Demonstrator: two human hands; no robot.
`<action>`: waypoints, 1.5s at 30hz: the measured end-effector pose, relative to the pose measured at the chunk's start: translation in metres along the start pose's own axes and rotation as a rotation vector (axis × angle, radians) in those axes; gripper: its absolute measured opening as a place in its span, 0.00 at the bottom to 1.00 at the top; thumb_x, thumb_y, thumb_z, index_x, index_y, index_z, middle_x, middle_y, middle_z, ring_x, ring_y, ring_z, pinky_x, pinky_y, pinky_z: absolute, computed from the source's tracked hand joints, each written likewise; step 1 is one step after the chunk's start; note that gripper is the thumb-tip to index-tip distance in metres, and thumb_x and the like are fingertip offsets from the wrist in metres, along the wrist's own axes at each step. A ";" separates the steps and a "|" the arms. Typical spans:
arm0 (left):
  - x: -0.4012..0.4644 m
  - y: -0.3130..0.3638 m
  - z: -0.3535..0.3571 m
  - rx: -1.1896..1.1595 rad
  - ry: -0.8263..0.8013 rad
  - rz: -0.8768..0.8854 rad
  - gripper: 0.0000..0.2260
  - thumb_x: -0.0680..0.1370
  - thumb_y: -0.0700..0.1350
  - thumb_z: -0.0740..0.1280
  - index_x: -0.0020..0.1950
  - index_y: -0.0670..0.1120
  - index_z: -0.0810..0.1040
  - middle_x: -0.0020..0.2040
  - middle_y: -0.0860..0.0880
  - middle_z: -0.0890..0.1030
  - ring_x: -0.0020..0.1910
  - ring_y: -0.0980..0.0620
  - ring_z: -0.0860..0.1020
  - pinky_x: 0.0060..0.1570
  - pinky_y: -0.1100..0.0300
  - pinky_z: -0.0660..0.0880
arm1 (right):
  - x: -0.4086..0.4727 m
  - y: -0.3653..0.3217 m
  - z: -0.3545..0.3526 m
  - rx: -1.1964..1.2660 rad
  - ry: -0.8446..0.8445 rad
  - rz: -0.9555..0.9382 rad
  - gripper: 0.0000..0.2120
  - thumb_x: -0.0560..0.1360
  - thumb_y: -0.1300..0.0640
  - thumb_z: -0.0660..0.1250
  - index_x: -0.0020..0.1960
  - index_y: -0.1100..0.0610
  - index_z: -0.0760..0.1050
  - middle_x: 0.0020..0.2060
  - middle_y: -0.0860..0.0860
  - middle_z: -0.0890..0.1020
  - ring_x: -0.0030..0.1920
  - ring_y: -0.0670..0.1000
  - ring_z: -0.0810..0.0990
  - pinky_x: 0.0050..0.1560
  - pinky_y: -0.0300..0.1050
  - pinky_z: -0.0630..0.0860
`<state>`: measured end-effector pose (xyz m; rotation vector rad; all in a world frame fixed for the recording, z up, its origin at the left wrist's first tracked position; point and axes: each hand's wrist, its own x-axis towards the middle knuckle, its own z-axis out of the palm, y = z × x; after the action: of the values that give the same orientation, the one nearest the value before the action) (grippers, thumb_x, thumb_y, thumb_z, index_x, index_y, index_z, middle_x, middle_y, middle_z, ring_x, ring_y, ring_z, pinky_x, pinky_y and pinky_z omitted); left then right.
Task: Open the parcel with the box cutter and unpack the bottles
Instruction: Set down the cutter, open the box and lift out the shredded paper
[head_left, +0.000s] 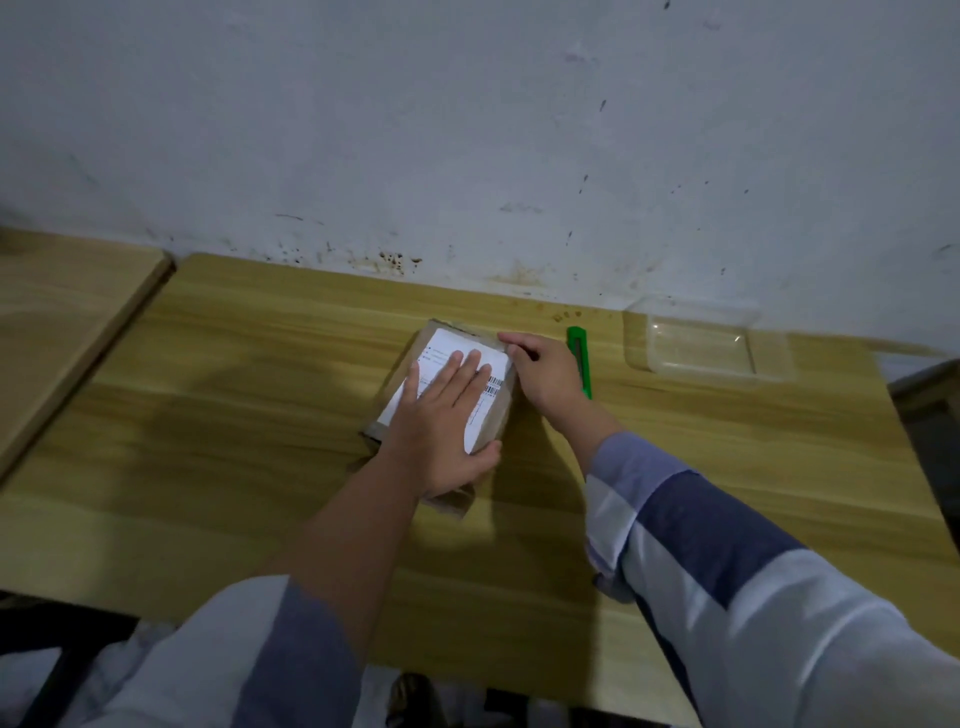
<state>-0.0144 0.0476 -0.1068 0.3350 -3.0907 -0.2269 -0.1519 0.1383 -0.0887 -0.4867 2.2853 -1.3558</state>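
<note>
Lying at the far left, a second wooden board (62, 332) sits apart from the main wooden table (260, 374) by a narrow gap. Toward the middle of the table rests the brown cardboard parcel (498, 415), still closed, with a white shipping label (467, 353) on its top face. The left hand (447, 431) presses flat on that label, fingers stretched out and slightly spread, thumb hooked over the near right edge of the parcel; it grips nothing, only bears down on the top. Its forearm is bare, the striped sleeve (249, 660) pushed back near the elbow. Just to the right, the right hand (545, 374) rests against the parcel's right side, fingers loosely curled and the index finger reaching along the far top corner; whether it pinches tape or merely touches the cardboard cannot be told. Behind that hand, the green box cutter (581, 358) lies on the table, partly hidden by the knuckles, and the hand does not appear to hold it. Farther right, near the wall (519, 130), stands a clear plastic container (706, 338).
</note>
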 end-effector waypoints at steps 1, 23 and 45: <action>-0.003 0.001 -0.001 0.017 0.026 0.029 0.38 0.71 0.66 0.51 0.77 0.48 0.57 0.79 0.50 0.55 0.78 0.51 0.51 0.72 0.34 0.43 | -0.004 0.001 -0.001 0.018 0.027 0.025 0.13 0.78 0.61 0.61 0.59 0.59 0.80 0.60 0.54 0.81 0.62 0.52 0.77 0.62 0.38 0.69; -0.087 0.007 -0.031 -0.838 0.076 -0.509 0.51 0.66 0.45 0.79 0.78 0.48 0.48 0.79 0.49 0.51 0.76 0.50 0.56 0.69 0.59 0.61 | -0.130 0.013 0.005 0.075 0.320 0.183 0.17 0.78 0.61 0.61 0.65 0.54 0.75 0.64 0.51 0.77 0.65 0.53 0.75 0.64 0.44 0.71; -0.146 0.004 -0.018 -0.632 -0.052 -0.172 0.42 0.70 0.64 0.69 0.78 0.55 0.52 0.78 0.59 0.45 0.77 0.55 0.51 0.74 0.53 0.57 | -0.248 0.059 -0.007 -0.164 0.269 0.067 0.26 0.71 0.53 0.72 0.68 0.51 0.72 0.64 0.48 0.78 0.60 0.48 0.77 0.55 0.36 0.71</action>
<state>0.1283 0.0802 -0.0899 0.5604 -2.8256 -1.1844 0.0492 0.2954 -0.0912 -0.2900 2.6200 -1.2726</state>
